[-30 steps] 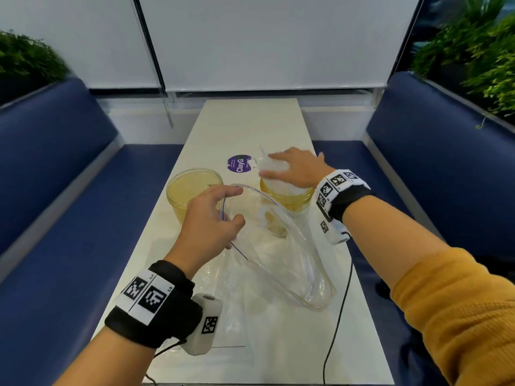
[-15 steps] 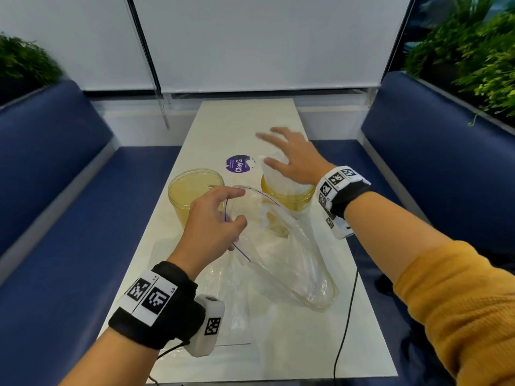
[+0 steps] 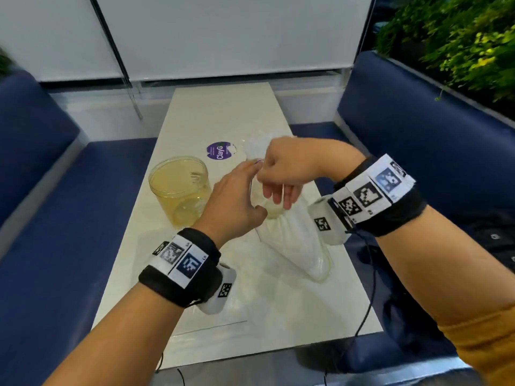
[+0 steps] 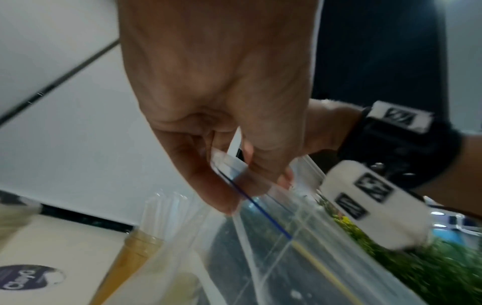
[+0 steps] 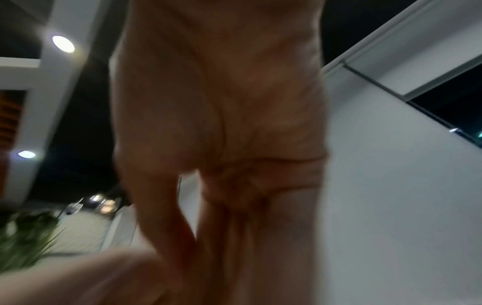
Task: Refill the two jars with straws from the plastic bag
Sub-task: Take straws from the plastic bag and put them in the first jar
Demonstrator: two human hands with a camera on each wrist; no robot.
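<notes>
A clear plastic bag (image 3: 295,246) with a blue zip line lies on the white table (image 3: 223,112). My left hand (image 3: 250,188) pinches its rim between thumb and fingers, seen close in the left wrist view (image 4: 242,185). My right hand (image 3: 264,174) meets it at the same rim, thumb and forefinger pinching the plastic bag while the other fingers hang down; the right wrist view (image 5: 208,206) is blurred. A yellow jar (image 3: 181,188) stands left of the hands. The second amber jar (image 4: 133,253) holds clear straws (image 4: 167,208); in the head view only the straw tops (image 3: 255,147) show behind my hands.
A purple round sticker (image 3: 218,151) lies on the table beyond the jars. Blue benches run along the left (image 3: 55,218) and right (image 3: 418,121). A black cable (image 3: 367,302) hangs over the table's right edge. Green plants (image 3: 459,37) stand behind the right bench.
My right hand left the straws in the far jar and came back to the bag's mouth beside my left hand. The wide bag mouth has narrowed between the two hands.
</notes>
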